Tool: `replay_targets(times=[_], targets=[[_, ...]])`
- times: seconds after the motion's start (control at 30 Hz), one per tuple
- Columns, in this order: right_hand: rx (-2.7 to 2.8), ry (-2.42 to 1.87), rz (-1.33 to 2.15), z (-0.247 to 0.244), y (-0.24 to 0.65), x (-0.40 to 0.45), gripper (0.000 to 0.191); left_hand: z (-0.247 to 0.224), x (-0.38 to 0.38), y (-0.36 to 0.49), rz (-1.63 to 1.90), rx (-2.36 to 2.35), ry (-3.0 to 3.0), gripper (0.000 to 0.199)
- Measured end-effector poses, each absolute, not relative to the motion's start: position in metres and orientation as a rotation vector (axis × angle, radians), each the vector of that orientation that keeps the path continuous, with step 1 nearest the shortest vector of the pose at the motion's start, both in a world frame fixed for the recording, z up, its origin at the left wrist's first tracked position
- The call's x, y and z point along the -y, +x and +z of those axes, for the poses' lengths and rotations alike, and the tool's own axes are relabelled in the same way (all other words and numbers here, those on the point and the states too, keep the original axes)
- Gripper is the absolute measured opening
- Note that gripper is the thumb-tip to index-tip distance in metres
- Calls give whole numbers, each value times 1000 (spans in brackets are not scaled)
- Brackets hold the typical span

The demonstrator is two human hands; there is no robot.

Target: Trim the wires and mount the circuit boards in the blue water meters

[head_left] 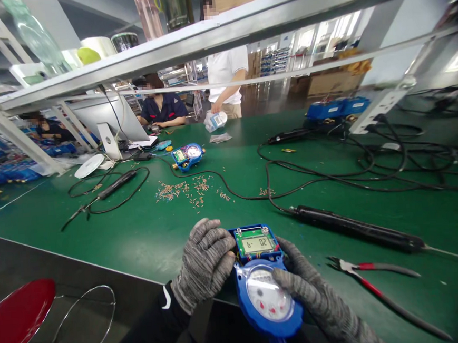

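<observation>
Red stool (21, 320): smooth round seat, low and to the left of the left hand.
Slim iron (117, 185): dark handle and thin metal tip, beyond the left hand and to its left.
Second meter (188, 156): blue body with a round clear dial and an exposed board, well beyond the left hand.
Scattered pins (171, 191): tiny copper-coloured slivers (too small to identify surely), loose on the smooth green table (155, 246) ahead of the left hand.
Left hand (206, 260): grey ribbed knit glove, fingers bent, tips against the housing's left wall; whether they pinch it, one cannot tell.
Clear bag (215, 121): crinkled plastic with something white inside, held by a co-worker far ahead of both hands.
Open housing (234, 249): square blue tray containing a green circuit board and a lit grey display (257, 244), between the hands.
Blue meter (244, 302): rounded body under the housing, clear domed dial, between the hands.
Right hand (307, 279): gloved likewise, grasping the meter's right side, a digit over the dial.
Black iron (356, 227): long cylindrical handle, beyond the right hand and to its right.
Pliers (374, 273): red-and-black grips, spread, right of the right hand.
</observation>
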State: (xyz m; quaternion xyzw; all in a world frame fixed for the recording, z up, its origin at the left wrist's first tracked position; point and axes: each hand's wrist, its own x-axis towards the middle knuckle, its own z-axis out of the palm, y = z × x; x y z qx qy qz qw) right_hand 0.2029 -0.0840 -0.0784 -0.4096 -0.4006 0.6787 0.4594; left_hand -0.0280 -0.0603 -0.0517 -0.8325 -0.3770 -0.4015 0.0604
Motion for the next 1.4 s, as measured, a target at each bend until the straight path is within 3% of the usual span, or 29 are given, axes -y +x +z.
replay_targets(times=[0.2, 0.37, 0.5, 0.9, 1.17, 1.4], targets=[[972, -1043, 1643, -66, 198, 82, 78, -60, 64, -29, -1295, 1175, -2387, 23], [992, -1069, 1608, -66, 199, 83, 68, -56, 56, -33, -1210, 1100, -2529, 26], [1025, -1037, 1627, -73, 203, 80, 73, -51, 47, -33, -1195, 1083, -2635, 22], [875, -1111, 1723, -58, 202, 82, 80, -50, 55, -22, -1462, 1201, -2776, 19], [831, -1071, 1779, -55, 205, 79, 84, -24, 53, -19, -1229, 1539, -2754, 9], [831, -739, 1854, -58, 212, 88, 70, -36, 43, -19, -1082, 1704, -2721, 4]])
